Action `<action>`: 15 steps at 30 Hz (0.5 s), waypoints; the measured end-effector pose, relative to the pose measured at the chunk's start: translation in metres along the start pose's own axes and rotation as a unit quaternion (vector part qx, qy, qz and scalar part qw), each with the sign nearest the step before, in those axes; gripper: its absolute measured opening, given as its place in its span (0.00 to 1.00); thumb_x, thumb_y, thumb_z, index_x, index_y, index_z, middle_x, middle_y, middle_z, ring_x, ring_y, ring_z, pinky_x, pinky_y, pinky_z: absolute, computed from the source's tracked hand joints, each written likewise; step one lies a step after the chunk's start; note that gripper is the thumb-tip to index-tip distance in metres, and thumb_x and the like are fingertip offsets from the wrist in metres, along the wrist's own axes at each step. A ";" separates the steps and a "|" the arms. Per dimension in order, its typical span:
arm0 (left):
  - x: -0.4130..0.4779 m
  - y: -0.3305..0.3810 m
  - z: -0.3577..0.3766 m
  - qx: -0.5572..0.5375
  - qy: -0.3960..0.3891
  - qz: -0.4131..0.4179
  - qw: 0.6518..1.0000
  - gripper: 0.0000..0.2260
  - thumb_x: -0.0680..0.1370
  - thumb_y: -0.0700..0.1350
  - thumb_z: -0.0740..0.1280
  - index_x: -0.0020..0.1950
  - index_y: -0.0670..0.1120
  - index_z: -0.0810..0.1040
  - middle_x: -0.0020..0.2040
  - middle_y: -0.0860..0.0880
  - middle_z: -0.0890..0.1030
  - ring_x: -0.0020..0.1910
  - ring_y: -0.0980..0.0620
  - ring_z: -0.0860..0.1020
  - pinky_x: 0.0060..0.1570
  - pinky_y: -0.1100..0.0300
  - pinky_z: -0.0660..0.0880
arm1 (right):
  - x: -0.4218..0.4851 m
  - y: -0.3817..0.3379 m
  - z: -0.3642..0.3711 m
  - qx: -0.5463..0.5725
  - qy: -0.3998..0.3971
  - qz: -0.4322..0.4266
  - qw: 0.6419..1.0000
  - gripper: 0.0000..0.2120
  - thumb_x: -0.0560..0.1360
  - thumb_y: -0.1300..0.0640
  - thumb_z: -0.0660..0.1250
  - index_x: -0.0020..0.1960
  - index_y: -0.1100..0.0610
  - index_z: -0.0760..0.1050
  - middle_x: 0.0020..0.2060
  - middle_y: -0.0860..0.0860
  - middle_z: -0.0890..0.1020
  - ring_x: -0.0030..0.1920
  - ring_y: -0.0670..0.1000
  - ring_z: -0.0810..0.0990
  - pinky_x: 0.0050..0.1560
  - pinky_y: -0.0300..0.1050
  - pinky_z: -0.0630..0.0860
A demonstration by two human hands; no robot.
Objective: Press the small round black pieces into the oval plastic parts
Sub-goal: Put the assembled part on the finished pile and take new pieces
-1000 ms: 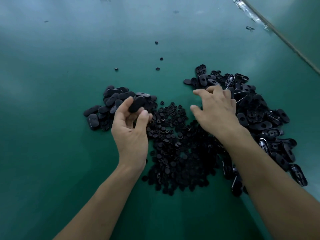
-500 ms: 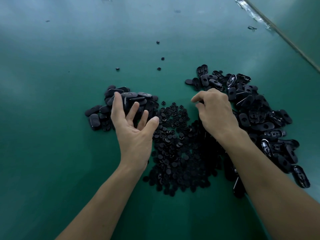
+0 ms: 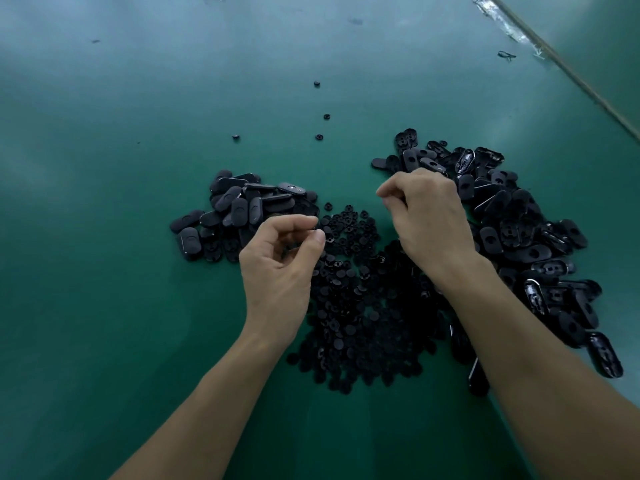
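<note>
A heap of small round black pieces (image 3: 353,306) lies in the middle of the green table (image 3: 104,271). Black oval plastic parts form one pile on the left (image 3: 239,209) and a bigger pile on the right (image 3: 526,244). My left hand (image 3: 280,268) hovers at the left edge of the round heap, thumb and forefinger pinching a small round piece (image 3: 319,232). My right hand (image 3: 433,223) is raised between the round heap and the right pile. Its fingers curl round an oval part that is almost wholly hidden under them.
Several stray round pieces (image 3: 319,136) lie on the bare mat beyond the piles. A taped seam with a pale strip (image 3: 561,64) runs diagonally across the far right corner. Both forearms reach in from the bottom edge.
My left hand let an oval part go onto the left pile, opened, then came back and closed at the round heap. My right hand closed in the right pile and drew back left.
</note>
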State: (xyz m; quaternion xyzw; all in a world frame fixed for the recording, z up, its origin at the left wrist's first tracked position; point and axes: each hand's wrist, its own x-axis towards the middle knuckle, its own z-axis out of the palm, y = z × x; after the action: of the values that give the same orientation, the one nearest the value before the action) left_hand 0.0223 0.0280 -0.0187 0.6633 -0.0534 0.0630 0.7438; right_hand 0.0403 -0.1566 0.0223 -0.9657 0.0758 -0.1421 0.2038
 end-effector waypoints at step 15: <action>-0.001 0.001 0.003 -0.073 -0.005 -0.045 0.996 0.08 0.82 0.47 0.64 0.59 0.52 0.81 0.43 0.46 0.86 0.34 0.52 0.82 0.34 0.62 0.79 | -0.013 -0.027 -0.011 0.293 0.027 -0.090 0.951 0.07 0.78 0.60 0.70 0.52 0.50 0.81 0.42 0.46 0.81 0.35 0.43 0.80 0.39 0.31 0.73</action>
State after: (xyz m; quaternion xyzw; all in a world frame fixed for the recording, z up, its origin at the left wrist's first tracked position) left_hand 0.0216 0.0251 -0.0172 0.6094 -0.0316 0.0218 0.7919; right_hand 0.0272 -0.1331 0.0399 -0.8620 -0.0505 -0.2019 0.4623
